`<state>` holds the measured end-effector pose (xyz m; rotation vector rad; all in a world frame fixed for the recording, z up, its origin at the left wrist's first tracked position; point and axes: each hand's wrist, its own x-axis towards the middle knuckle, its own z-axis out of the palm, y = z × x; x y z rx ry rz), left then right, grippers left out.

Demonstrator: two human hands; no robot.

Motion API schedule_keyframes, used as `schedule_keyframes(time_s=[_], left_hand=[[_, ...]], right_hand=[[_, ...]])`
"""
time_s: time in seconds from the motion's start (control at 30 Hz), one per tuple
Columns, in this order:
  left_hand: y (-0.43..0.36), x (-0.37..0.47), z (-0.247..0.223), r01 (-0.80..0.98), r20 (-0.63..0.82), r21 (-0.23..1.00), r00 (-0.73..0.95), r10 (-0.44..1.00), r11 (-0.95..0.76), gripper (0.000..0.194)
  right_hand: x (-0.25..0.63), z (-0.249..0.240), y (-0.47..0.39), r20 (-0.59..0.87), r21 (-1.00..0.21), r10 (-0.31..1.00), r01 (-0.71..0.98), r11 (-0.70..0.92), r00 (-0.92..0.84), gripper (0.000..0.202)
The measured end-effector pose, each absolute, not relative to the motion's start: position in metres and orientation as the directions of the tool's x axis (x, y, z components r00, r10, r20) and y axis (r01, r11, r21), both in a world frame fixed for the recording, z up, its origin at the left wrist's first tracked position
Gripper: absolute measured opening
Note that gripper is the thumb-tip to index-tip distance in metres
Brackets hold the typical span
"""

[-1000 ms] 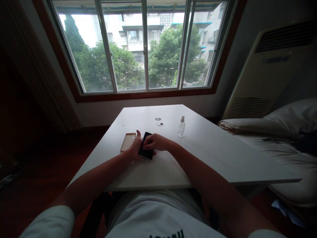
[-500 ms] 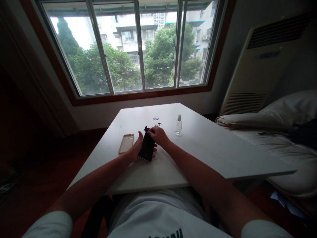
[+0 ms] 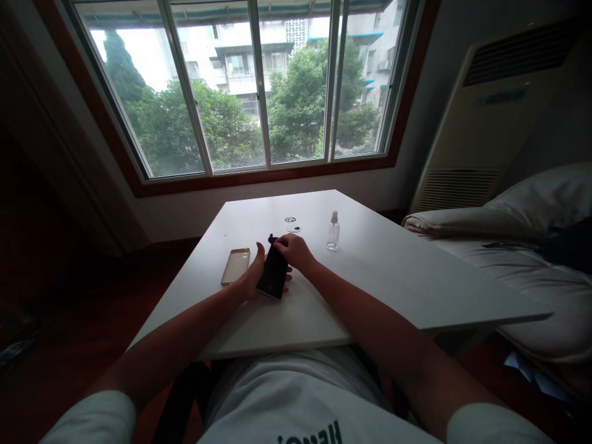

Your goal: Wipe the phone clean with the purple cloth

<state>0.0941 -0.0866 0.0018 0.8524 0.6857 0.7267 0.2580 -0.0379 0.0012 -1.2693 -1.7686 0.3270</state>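
Observation:
A black phone (image 3: 274, 275) rests tilted in my left hand (image 3: 254, 273), whose thumb is raised on the left while the fingertips wrap round the right edge. My right hand (image 3: 295, 250) is closed on a small dark cloth (image 3: 272, 238) at the top end of the phone. To the left on the white table lies a phone case (image 3: 235, 266) with a golden rim. A clear spray bottle (image 3: 333, 232) stands upright to the right of my hands. Two small round items (image 3: 293, 229) lie beyond my right hand.
The white table (image 3: 393, 280) reaches from my body towards the window (image 3: 240, 86). A light padded seat (image 3: 522, 246) is on the right, with a large air conditioner (image 3: 490, 117) behind it. A curtain hangs at the left.

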Motion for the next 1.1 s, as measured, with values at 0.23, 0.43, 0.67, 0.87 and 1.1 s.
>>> schedule_keyframes(time_s=[0.23,0.43,0.67,0.87,1.1], left_hand=[[-0.079,0.091,-0.005,-0.352,-0.316,0.797,0.449,0.836,0.49,0.088],[-0.076,0.089,-0.005,-0.378,-0.265,0.768,0.547,0.794,0.517,0.091],[-0.076,0.089,-0.003,-0.377,-0.271,0.754,0.567,0.778,0.537,0.096],[-0.073,0.085,-0.008,-0.374,-0.242,0.747,0.617,0.748,0.55,0.104],[-0.073,0.084,-0.008,-0.384,-0.225,0.731,0.644,0.731,0.563,0.103]], right_hand=[[0.25,0.007,-0.061,0.346,-0.691,0.864,0.523,0.499,-0.367,0.017],[0.262,0.005,-0.046,0.292,-0.705,0.92,0.59,0.392,-0.262,0.021],[0.28,-0.008,-0.019,0.34,-0.716,0.932,0.609,0.342,-0.124,0.022],[0.281,-0.011,-0.018,0.311,-0.725,0.94,0.606,0.329,-0.139,0.022],[0.279,-0.009,-0.024,0.259,-0.728,0.948,0.608,0.317,-0.184,0.02]])
